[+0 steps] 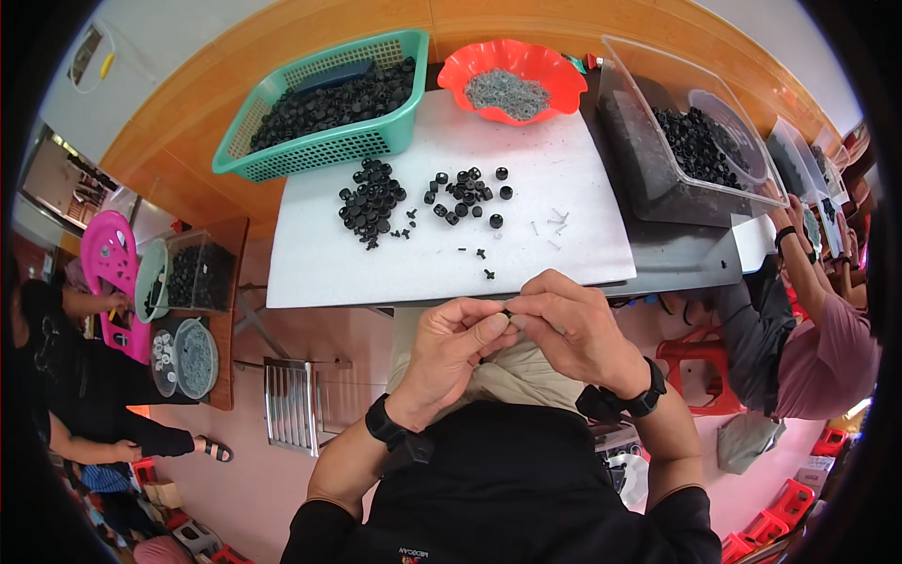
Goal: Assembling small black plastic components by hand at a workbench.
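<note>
My left hand and my right hand meet fingertip to fingertip just off the table's near edge. Both pinch a small black part, mostly covered by the fingers, so its exact kind is hidden. Beyond them on the white foam sheet lies a heap of round black caps. To its right is a looser group of black knob-like pieces. Closest to my hands are a few tiny cross-shaped black pieces, and several thin pale pins lie to the right.
At the back stand a green basket of black parts and a red scalloped bowl of small grey pieces. A clear bin of black parts borders the sheet's right. People work at both sides; a metal stool stands lower left.
</note>
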Demonstrator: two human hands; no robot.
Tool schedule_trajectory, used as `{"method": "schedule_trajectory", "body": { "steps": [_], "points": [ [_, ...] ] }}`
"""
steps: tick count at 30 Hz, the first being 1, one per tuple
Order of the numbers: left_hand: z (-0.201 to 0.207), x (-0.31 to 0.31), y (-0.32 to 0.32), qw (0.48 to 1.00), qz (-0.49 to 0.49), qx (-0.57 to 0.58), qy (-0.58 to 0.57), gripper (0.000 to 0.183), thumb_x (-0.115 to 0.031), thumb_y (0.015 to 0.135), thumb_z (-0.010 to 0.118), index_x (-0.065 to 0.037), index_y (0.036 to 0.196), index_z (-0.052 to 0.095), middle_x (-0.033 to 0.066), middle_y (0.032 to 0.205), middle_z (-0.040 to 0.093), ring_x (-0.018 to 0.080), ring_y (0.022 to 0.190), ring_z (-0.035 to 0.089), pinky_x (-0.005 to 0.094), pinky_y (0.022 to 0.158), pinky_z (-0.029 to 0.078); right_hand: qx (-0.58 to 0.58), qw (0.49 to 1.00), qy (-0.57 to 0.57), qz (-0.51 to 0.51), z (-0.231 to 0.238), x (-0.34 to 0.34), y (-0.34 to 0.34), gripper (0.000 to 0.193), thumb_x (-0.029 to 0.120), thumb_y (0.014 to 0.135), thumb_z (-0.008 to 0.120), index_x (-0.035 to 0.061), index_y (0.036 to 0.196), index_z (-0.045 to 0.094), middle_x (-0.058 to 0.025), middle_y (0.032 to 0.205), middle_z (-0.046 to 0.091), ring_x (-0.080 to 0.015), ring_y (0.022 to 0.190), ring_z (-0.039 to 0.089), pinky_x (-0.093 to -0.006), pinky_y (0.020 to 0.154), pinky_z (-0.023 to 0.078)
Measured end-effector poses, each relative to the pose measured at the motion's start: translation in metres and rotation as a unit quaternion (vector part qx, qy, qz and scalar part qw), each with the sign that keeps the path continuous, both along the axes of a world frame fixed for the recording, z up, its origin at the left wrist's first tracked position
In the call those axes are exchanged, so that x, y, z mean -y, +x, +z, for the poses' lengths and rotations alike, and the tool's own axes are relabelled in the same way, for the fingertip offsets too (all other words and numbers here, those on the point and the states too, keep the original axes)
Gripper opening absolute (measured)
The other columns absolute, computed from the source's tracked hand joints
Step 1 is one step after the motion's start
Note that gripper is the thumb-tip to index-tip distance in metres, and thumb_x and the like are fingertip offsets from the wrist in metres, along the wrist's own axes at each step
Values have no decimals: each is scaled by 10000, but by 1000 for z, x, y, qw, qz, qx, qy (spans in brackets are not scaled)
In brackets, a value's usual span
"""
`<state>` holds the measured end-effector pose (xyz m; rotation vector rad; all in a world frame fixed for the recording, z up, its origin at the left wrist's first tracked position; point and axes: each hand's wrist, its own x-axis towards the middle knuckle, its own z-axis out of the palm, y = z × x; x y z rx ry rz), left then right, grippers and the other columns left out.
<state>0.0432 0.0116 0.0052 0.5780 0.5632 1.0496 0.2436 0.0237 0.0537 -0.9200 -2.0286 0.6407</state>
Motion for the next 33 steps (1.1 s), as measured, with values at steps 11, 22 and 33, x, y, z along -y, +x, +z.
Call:
{"method": "schedule_trajectory", "body": {
  "steps": [11,22,33],
  "points": [
    [13,0,4,999,-27,15,-22,76,-133,1000,646,-62,1012,667,66,1047,696,140,969,662,321,885,557,-56,998,17,-9,-7,3,-1,297,25,820,792,12,1102,699,-92,984,635,-171,674,674,-278,567,562],
    [25,-1,9,997,-59,32,-30,153,-170,1031,598,-55,1131,616,53,1088,671,135,995,665,320,902,572,-118,993,13,-1,-17,5,0,292,20,861,761,-13,1141,682,-121,1011,639,-167,772,678,-271,620,564],
    [29,5,16,997,-53,31,-41,182,-176,1021,618,-63,1164,629,37,1055,692,125,967,684,305,906,574,-163,986,-17,-20,-33,15,-1,293,58,953,672,-10,1238,669,-131,1052,629,-178,870,631,-271,721,521]
  ]
}}
